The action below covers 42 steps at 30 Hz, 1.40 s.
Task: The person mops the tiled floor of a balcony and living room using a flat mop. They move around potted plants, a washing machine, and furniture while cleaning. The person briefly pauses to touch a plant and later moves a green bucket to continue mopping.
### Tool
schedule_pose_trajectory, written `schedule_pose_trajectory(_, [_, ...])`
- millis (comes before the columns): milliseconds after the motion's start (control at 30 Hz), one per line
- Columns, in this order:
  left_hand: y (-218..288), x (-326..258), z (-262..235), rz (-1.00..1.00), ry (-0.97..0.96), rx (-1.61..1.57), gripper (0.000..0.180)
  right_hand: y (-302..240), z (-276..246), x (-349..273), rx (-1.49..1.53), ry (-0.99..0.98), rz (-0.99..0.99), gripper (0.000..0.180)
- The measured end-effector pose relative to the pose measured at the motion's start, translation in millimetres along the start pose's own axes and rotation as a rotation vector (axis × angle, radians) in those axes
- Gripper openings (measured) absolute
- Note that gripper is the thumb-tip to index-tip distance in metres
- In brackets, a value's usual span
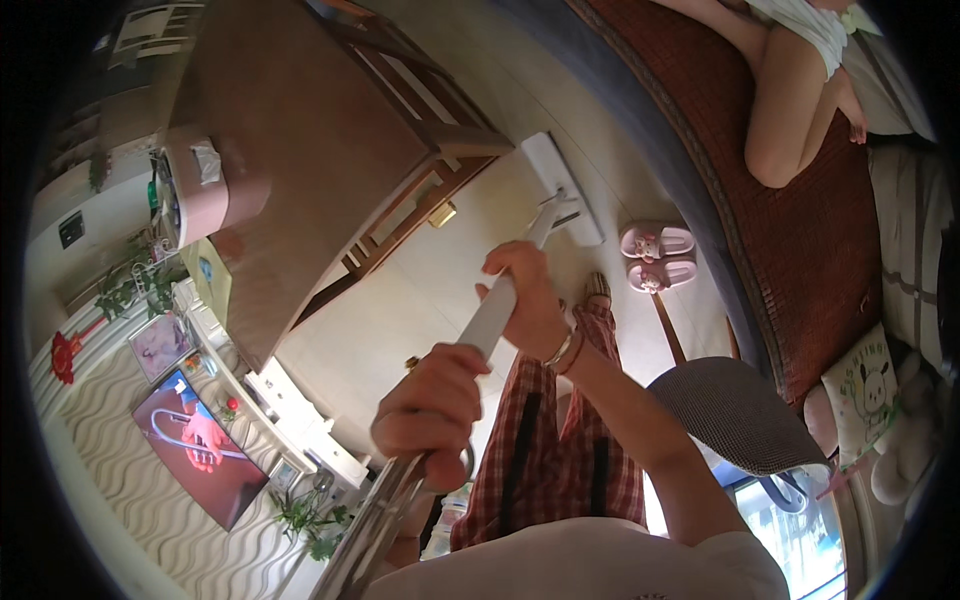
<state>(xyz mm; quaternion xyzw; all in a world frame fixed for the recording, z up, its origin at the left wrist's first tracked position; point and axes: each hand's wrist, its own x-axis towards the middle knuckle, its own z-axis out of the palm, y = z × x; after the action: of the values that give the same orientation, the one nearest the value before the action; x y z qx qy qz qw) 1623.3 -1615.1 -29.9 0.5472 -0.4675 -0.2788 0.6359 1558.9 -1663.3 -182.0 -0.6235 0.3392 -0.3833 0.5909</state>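
Observation:
A flat mop runs diagonally through the middle, its rectangular white head (pixel 548 165) lying on the pale tiled floor between a brown table and a sofa. My right hand (pixel 528 308), with bands at the wrist, is wrapped round the white part of the mop's pole (pixel 490 322). Closer to me, my left hand (pixel 430 412) grips the same pole, its fingers curled round it. Below that hand the shiny metal end of the pole slants toward the lower edge.
The large brown table (pixel 310 140) stands at left, with a pink box (pixel 200 200) on it. Pink slippers (pixel 660 258) lie right of the mop head. Along the right stretches a sofa with a red-brown cover (pixel 720 120), where another person's legs (pixel 795 110) rest. A screen (pixel 200 450) hangs lower left.

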Motion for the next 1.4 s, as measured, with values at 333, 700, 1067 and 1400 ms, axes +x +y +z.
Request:
schedule_pose_trajectory(333, [-14, 93, -22, -0.044, 0.074, 0.102, 0.044, -3, -4, 134, -0.187, -0.139, -0.317, 0.027])
schedule_pose_trajectory(700, [-33, 231, -79, 0.196, 0.066, 0.077, 0.037, 28, 63, 297, -0.336, -0.191, -0.195, 0.015])
schedule_pose_trajectory(1067, [-136, 326, -130, 0.179, 0.314, 0.401, 0.032, 144, 174, 498, -0.042, -0.172, -0.413, 0.017])
schedule_pose_trajectory(1400, [-155, 367, -149, 0.067, 0.315, 0.411, 0.055, 159, 188, 539, -0.016, -0.223, -0.459, 0.032])
